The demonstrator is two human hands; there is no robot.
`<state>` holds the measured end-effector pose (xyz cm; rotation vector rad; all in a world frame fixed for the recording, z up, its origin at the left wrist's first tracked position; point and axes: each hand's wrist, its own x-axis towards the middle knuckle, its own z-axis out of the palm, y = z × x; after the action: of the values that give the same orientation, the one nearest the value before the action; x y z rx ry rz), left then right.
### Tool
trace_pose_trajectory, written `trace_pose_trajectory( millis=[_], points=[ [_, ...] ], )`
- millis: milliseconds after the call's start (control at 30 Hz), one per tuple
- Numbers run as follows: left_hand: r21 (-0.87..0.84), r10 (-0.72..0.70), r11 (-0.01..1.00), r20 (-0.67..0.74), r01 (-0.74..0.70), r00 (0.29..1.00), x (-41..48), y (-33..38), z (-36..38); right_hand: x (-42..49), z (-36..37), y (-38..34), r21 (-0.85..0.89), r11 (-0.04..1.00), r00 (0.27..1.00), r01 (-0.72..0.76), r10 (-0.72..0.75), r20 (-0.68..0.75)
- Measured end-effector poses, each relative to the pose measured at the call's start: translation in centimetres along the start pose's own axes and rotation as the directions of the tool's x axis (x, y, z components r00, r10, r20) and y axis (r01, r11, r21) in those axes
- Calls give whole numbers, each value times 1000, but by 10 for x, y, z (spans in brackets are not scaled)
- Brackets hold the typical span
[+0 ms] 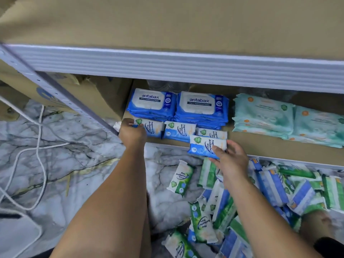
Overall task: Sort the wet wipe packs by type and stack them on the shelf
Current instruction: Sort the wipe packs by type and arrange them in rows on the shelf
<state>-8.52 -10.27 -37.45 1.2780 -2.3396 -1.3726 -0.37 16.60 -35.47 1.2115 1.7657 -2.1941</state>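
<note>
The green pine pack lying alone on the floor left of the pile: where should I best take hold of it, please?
Pinch the green pine pack across its narrow middle, from above and left: it lies flat, label up, bare marble floor along its left edge, the pile close on its right.

Antabax packs [151, 102]: deep blue, white lid panel, dark lettering, at the shelf's back.
Front-edge packs [179, 131]: white and blue, green badge, dark print.
Left pack [152, 127]: same white and blue, gripped by left hand [132, 133].
Right pack [202, 148]: white and blue, green badge, held by right hand [230, 161].
Mint packs [264, 114]: pale mint, orange dots, toward the shelf's right edge.
Floor packs [279, 187]: mixed, some green-and-white, some blue-and-white.
Shelf [260, 144]: tan board, pale grey ribbed rail.
Floor [74, 155]: white-grey marble, dark veins, yellowish streaks.
Cable [38, 135]: white.
Box [83, 94]: brown, blue print.
</note>
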Motion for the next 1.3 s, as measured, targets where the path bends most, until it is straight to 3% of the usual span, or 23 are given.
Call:
trace_pose_trajectory(
  millis=[233,333,467,600,733,867,933,1033,1100,1200,1300],
  points=[
    [261,130,961,-114,-96,985,15,-18,28,42,-6,1,0,1000,994,8,-8,-108],
    [287,133,953,-111,-96,985,16,-19,30,57,-1,3,-72,997,992,33,-41,-115],
    [259,126,962,-121,-91,985,18,-24,32,70,11,3,-273,957,979,95,-140,-148],
    [205,121,974,-120,-94,985,18,-28,34,71,16,-2,-516,841,951,159,-272,-149],
    [27,75,997,-75,-73,994,11,-34,36,71,12,-6,-570,806,953,161,-276,-121],
    [-97,132,984,-186,-151,974,-25,-34,31,54,-2,-12,-530,834,949,156,-275,-153],
    [-103,95,988,-209,-119,973,-54,-37,29,41,-17,-17,-528,841,946,119,-257,-196],
    [-67,17,997,-100,-24,995,-103,-45,24,18,-47,-23,-554,830,945,67,-231,-231],
    [-25,-47,999,84,49,995,-139,-53,20,-2,-71,-26,-577,816,943,34,-218,-252],
    [53,-118,993,350,106,929,-189,-68,15,-33,-115,-24,-542,840,941,-25,-163,-296],
    [174,-149,983,550,62,822,-230,-83,6,-56,-157,-15,-561,819,954,-119,-63,-294]
  ],
)
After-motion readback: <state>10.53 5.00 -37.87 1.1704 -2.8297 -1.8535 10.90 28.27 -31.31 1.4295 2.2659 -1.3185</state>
